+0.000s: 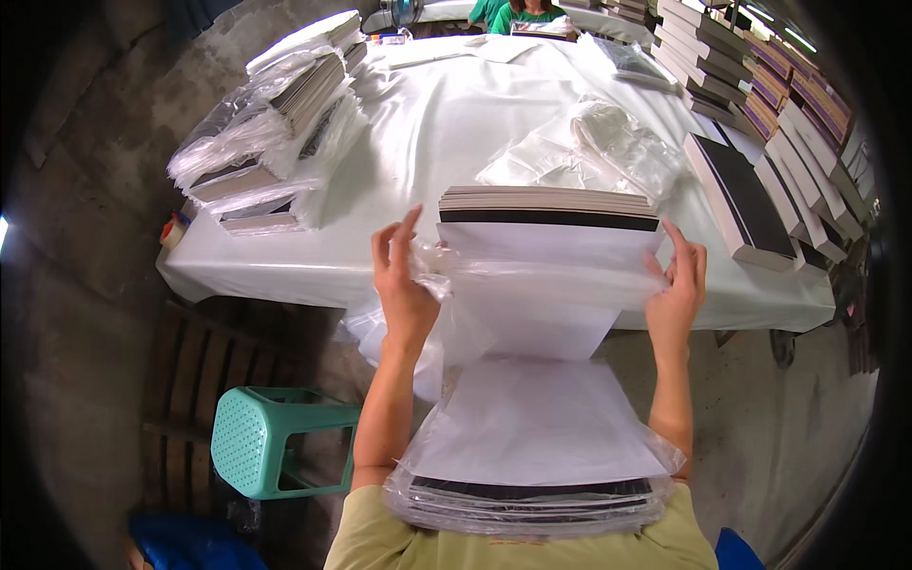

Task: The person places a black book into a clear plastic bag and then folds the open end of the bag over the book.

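In front of me is a stack of flat boards (551,201) with pale edges, a black layer and a white sheet facing up. A clear plastic bag (532,275) lies across it and partly round it. My left hand (407,290) is at the stack's left side, closed on bunched plastic, its index finger raised. At the right side my right hand (676,285) pinches the bag's edge with bent fingers. Nearer my chest lies a plastic-covered stack end (537,427), white on top with dark and pale layers; I cannot tell whether it joins the first.
A table with a white cover (418,171) spans ahead. Plastic-wrapped stacks (266,133) stand at its left, loose clear bags (598,147) beyond the boards, thick black-and-white stacks (746,195) at right. A green stool (252,442) is at lower left. People in green (522,14) are far off.
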`<action>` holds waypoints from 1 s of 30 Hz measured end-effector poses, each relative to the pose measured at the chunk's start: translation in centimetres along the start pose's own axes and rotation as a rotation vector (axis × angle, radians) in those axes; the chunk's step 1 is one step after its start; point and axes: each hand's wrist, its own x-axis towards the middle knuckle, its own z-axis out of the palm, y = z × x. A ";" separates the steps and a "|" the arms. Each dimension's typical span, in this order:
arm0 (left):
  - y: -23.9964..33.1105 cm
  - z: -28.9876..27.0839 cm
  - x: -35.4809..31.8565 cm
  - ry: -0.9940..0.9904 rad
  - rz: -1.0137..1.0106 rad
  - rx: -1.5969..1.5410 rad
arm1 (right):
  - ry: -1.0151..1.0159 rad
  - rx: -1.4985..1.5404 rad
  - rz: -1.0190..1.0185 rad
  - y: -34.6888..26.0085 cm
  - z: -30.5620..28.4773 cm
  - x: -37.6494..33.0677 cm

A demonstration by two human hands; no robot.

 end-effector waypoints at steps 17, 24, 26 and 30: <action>-7.3 -0.9 -4.1 -1.224 -0.630 -0.810 | -0.886 1.173 0.965 3.9 -5.5 -3.4; -15.2 3.1 -15.5 -0.866 -1.063 -0.759 | -0.880 0.771 1.093 17.2 1.9 -17.5; -21.3 5.3 -21.2 -0.726 -1.081 -0.624 | -0.698 0.768 1.137 19.1 5.4 -21.2; -23.1 6.0 -23.9 -0.484 -1.255 -1.006 | -0.748 0.448 0.634 21.6 4.2 -24.9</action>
